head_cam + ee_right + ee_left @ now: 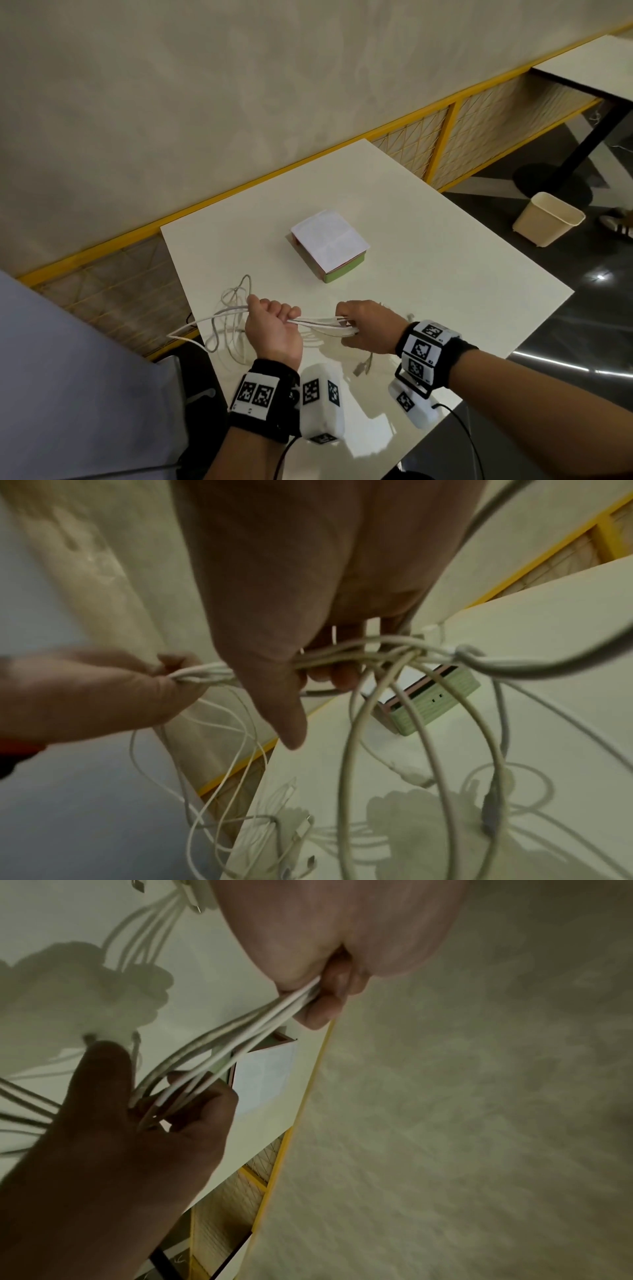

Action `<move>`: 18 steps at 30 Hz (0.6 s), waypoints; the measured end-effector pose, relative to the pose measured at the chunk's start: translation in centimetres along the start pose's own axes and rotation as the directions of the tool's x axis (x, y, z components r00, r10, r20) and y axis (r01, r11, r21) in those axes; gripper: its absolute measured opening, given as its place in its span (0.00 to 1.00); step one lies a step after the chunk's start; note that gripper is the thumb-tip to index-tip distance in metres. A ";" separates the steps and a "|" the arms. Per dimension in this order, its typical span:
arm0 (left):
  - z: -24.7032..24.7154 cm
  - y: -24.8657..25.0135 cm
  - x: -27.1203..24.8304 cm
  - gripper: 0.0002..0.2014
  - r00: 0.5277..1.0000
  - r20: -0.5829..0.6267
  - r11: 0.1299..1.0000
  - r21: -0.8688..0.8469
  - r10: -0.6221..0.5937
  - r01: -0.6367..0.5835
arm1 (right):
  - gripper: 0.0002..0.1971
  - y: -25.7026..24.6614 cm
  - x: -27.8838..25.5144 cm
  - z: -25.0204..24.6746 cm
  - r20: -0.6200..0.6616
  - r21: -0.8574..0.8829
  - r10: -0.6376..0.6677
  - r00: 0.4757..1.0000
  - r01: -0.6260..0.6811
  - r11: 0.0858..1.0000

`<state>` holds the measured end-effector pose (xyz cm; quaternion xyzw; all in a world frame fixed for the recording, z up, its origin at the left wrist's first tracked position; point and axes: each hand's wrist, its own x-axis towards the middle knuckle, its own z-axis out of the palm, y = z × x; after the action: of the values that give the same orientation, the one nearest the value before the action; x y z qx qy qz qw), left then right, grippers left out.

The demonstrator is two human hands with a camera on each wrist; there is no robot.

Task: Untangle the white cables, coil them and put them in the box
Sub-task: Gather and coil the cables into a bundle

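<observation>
A bundle of white cables [320, 323] is stretched between my two hands just above the white table [428, 260]. My left hand [274, 315] grips the bundle in a fist; loose loops [222, 329] trail from it over the table's left edge. My right hand [346, 325] holds the other end, fingers curled round the strands. The left wrist view shows my left fingers [325, 1007] closed on the cables [222, 1047]. Under my right hand [308, 669] more loops [428, 750] hang down. The box [329, 246], green-sided with white paper on top, sits behind the hands.
Cable plugs [364, 366] lie on the table near my right wrist. A yellow mesh railing [445, 137] runs behind the table. A beige waste bin [548, 219] stands on the dark floor at right, near a second table [589, 65].
</observation>
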<state>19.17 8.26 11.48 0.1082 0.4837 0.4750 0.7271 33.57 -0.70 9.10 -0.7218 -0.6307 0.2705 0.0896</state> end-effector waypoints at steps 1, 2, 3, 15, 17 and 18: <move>-0.1 0.0 0.0 0.17 1.000 -0.002 1.000 -0.002 -0.001 0.001 | 0.12 0.2 0.0 -0.3 0.008 0.012 0.018 1.000 -0.019 1.000; -0.2 0.1 0.1 0.17 1.000 -0.004 1.000 0.000 -0.001 0.001 | 0.14 0.4 0.0 -0.5 0.018 0.022 0.035 0.999 -0.035 0.999; -0.2 0.1 0.1 0.17 1.000 -0.006 1.000 0.004 0.001 -0.001 | 0.16 0.6 -0.1 -0.6 0.021 0.026 0.039 0.999 -0.039 0.999; 0.1 0.2 0.3 0.17 0.997 0.046 0.997 0.048 0.065 -0.067 | 0.21 0.1 0.2 -1.2 0.239 0.088 0.180 0.954 -0.206 0.975; -0.2 0.4 0.4 0.17 0.995 0.061 0.996 0.047 0.074 -0.077 | 0.15 0.2 0.1 -1.7 0.257 0.196 0.192 0.947 -0.245 0.949; -0.4 0.4 0.5 0.17 0.995 0.062 0.996 0.046 0.079 -0.082 | 0.15 0.2 0.0 -2.0 0.266 0.228 0.200 0.943 -0.263 0.938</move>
<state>18.65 8.76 11.22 0.1594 0.4681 0.4886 0.7189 34.73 -0.29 10.67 -0.7355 -0.5060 0.4444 0.0744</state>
